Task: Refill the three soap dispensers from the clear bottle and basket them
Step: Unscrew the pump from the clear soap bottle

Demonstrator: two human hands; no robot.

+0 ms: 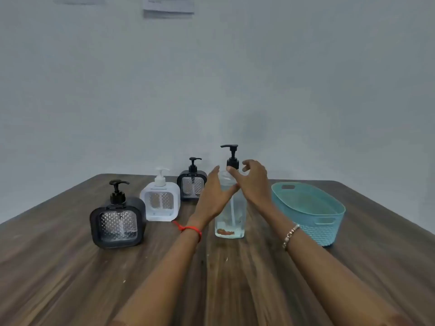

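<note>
The tall clear bottle (229,220) with a black pump stands upright mid-table, with a little liquid in it. My left hand (211,196) holds its upper part, thumb across the front and fingers up its left side. My right hand (255,182) hovers at the pump collar, fingers spread and loosely curved, one fingertip touching the neck. Three square dispensers stand to the left: a black one (117,222) nearest, a white one (160,202) behind it, and a second black dispenser (191,185) farthest back. The teal basket (313,222) sits to the right.
A dark wooden table (70,278) carries everything, and its far edge meets a pale wall. A sheet of paper (168,7) hangs high on that wall. Both forearms reach in from the bottom edge.
</note>
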